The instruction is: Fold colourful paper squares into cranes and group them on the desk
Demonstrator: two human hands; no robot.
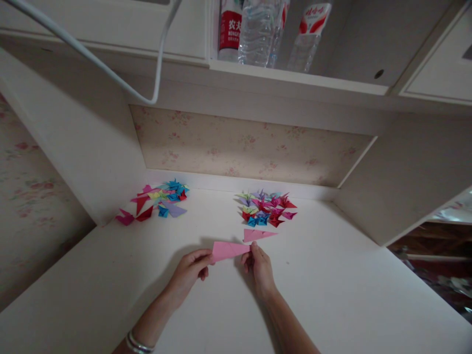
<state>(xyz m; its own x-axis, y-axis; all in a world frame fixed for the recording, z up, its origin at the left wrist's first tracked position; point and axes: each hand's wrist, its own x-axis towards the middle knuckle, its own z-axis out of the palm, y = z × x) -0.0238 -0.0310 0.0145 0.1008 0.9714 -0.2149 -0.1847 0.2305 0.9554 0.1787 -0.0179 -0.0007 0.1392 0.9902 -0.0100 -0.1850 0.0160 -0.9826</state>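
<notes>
The left hand (191, 271) is pinching the broad end and the right hand (260, 267) the narrow end of a tapered pink origami sheet (228, 250), which is spanning them over the white desktop (328, 285); uneven tugging could be tearing it, and a straying right hand could be nudging the pink paper wedge (259, 234) just beyond

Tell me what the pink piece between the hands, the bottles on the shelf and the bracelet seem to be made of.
Pink piece: apparently matte paper, by its thin, flat body and straight edges.
Bottles: probably glossy plastic, see-through with ridged sides and highlights.
Bracelet: likely polished metal, from its silvery shine, though coated plastic can't be ruled out.
</notes>
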